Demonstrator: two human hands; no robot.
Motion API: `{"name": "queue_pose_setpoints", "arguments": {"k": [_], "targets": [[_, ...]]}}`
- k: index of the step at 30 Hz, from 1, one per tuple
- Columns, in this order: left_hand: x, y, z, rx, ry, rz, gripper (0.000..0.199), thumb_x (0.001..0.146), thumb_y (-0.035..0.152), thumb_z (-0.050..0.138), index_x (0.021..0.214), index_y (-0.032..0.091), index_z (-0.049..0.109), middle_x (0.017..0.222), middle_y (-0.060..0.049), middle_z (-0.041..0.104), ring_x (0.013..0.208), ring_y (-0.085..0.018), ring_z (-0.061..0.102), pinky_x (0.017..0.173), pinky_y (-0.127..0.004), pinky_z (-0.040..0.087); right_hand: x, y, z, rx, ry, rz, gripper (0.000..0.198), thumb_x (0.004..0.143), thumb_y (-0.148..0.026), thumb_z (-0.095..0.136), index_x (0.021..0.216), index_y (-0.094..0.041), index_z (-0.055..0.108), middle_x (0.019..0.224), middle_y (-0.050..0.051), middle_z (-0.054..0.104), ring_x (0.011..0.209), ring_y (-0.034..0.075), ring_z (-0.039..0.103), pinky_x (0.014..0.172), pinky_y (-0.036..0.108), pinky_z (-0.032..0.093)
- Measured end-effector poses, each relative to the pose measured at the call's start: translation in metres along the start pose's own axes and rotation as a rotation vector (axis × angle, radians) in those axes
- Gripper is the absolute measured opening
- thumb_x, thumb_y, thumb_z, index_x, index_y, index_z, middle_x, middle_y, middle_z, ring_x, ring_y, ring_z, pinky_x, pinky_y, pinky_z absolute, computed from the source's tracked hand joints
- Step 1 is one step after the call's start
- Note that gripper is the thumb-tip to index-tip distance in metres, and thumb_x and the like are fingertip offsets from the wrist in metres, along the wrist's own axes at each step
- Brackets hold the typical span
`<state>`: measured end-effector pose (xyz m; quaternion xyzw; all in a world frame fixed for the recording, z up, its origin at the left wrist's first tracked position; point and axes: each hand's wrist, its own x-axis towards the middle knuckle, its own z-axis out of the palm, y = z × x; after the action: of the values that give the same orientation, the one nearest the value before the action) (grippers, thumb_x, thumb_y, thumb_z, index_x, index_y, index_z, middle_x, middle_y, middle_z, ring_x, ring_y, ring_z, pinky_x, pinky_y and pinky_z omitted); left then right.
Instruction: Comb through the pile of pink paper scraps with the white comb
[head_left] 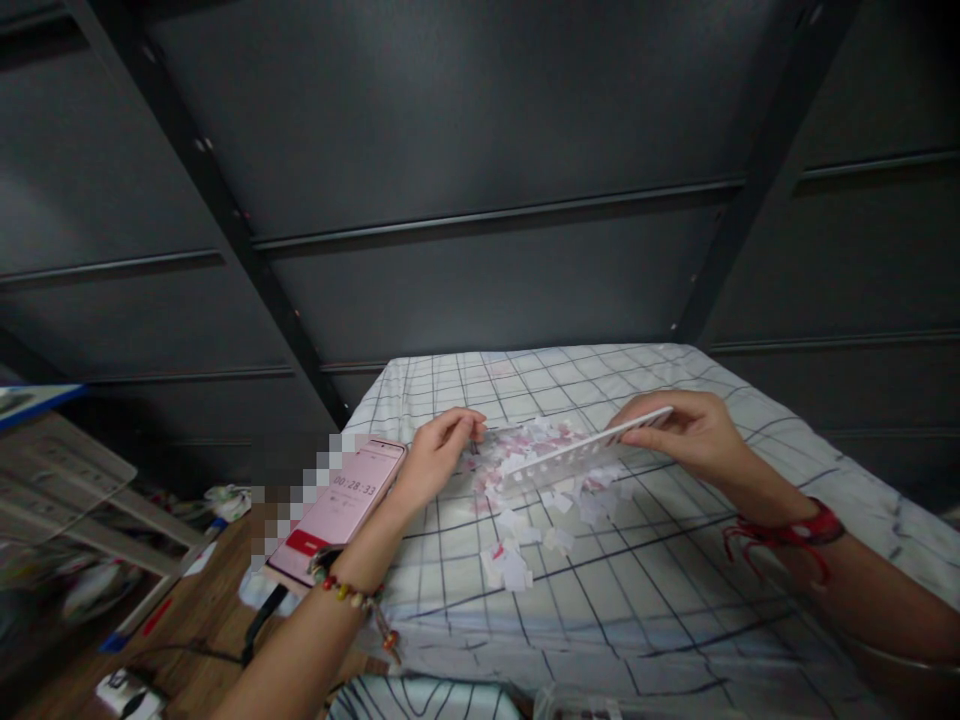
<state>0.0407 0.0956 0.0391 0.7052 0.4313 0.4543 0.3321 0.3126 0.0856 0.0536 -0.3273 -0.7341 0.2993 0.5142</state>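
Note:
My right hand grips one end of a thin white flat piece, thumb below and fingers behind. It is tilted, its far end low over a heap of small paper scraps, and its face looks spotted or pierced. My left hand is at the left side of the heap with fingers curled together; what they hold, if anything, is too small to tell. Clear plastic seems to lie around part of the heap. Loose scraps are strewn on the checked cloth nearer to me.
A phone showing a timer rests at the cloth's left edge, beside my left forearm. Dark panels rise behind the table. On the left stand a pale rack and, on the wooden floor, a white plug block with a cable.

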Motion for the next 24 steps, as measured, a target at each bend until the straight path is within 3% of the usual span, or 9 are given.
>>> {"name": "queue_pose_setpoints", "arguments": {"k": [7, 12, 24], "targets": [[0.000, -0.002, 0.000, -0.007, -0.003, -0.001, 0.020, 0.084, 0.028, 0.043, 0.081, 0.016, 0.059, 0.075, -0.004, 0.062, 0.074, -0.015, 0.057, 0.071, -0.028, 0.046, 0.000, -0.001, -0.005, 0.060, 0.053, 0.010, 0.013, 0.057, -0.035, 0.075, 0.062, -0.026, 0.067, 0.058, -0.001, 0.066, 0.054, 0.014, 0.060, 0.046, 0.025, 0.047], [0.000, -0.002, 0.000, 0.006, 0.001, -0.007, 0.021, 0.084, 0.028, 0.043, 0.084, 0.016, 0.059, 0.075, -0.003, 0.062, 0.075, -0.015, 0.058, 0.070, -0.028, 0.045, 0.001, -0.004, -0.006, 0.042, -0.004, 0.005, 0.010, 0.057, -0.032, 0.075, 0.061, -0.025, 0.067, 0.058, 0.000, 0.066, 0.054, 0.013, 0.060, 0.046, 0.024, 0.047], [0.000, -0.002, 0.000, -0.003, -0.013, 0.004, 0.020, 0.084, 0.030, 0.043, 0.083, 0.016, 0.058, 0.077, -0.004, 0.062, 0.074, -0.015, 0.057, 0.070, -0.028, 0.045, 0.000, -0.002, 0.004, -0.005, 0.043, 0.008, 0.008, 0.060, -0.029, 0.072, 0.063, -0.023, 0.068, 0.063, 0.000, 0.068, 0.058, 0.013, 0.062, 0.050, 0.023, 0.049]]}}
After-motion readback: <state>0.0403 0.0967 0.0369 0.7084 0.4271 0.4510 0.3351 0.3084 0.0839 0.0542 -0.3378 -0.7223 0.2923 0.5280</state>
